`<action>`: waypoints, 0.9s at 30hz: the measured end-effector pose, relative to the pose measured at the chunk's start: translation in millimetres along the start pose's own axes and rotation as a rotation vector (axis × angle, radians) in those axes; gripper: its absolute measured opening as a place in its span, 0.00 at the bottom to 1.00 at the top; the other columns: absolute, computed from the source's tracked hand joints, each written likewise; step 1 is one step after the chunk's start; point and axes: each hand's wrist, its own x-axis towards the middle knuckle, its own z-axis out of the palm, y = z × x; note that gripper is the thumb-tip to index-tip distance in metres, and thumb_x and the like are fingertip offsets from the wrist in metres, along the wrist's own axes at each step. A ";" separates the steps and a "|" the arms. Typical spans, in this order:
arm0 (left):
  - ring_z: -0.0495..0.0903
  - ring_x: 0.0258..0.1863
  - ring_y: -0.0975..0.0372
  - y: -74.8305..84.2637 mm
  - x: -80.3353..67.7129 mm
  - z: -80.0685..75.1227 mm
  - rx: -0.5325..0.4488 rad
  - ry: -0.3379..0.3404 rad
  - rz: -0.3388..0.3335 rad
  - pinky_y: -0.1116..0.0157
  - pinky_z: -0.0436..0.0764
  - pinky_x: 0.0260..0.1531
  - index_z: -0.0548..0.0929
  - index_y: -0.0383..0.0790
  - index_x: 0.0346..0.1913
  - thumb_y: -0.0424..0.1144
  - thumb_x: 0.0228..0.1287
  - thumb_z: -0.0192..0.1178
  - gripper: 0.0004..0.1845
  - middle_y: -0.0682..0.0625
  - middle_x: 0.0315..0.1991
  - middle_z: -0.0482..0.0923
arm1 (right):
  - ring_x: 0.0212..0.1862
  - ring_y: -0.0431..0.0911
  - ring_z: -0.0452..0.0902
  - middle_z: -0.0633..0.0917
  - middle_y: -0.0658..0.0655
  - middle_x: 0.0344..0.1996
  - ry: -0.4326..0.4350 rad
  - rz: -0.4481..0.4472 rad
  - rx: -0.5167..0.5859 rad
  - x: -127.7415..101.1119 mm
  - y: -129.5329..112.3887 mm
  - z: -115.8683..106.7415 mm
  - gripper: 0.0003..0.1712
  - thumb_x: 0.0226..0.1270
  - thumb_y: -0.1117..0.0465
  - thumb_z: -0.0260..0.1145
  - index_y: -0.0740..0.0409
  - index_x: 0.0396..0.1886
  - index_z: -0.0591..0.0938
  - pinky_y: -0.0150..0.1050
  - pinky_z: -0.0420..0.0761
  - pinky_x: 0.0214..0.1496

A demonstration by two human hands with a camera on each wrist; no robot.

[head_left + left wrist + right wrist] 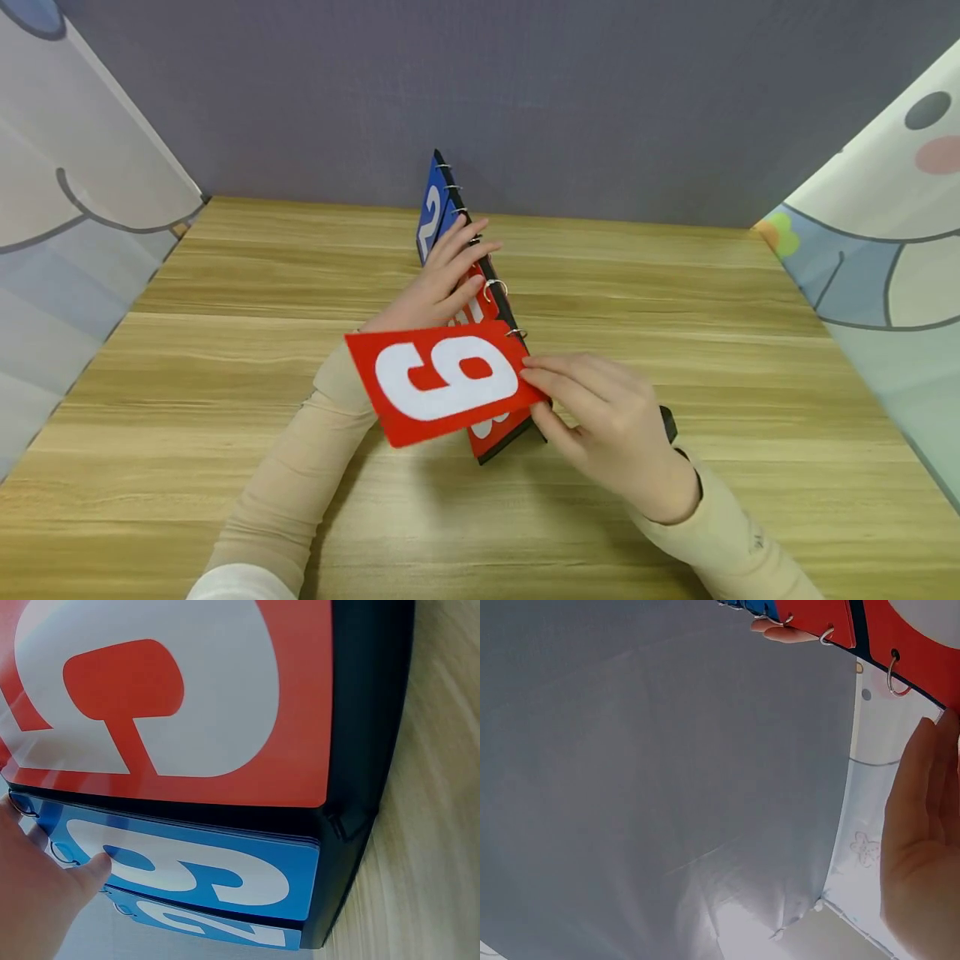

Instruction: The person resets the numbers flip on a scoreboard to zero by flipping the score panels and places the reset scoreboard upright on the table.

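Scoreboard (508,315) stands on the worktop (247,292) | left hand (431,296) rests, straight-fingered, across its top edge, seemingly to steady it | right hand (611,417) pinches the raised red card (442,335) near its rings (517,333), perhaps because it pivots there

A pale table (675,308) with streaky wood grain; directly on it, a flip-card scoreboard (487,358) stands upright.

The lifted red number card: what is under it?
Part of another red card with a white figure, a black stand and the left sleeve show below. The lifted card hides the rest, leaving that figure unreadable.
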 end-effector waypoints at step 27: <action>0.32 0.76 0.53 5.8 -1.8 -1.6 -0.035 -0.021 -0.057 0.48 0.37 0.72 0.64 0.39 0.68 0.62 0.71 0.29 0.36 0.42 0.74 0.46 | 0.54 0.54 0.73 0.80 0.57 0.48 -0.359 0.004 0.029 0.0 3.0 -9.3 0.15 0.59 0.53 0.65 0.58 0.41 0.82 0.48 0.73 0.56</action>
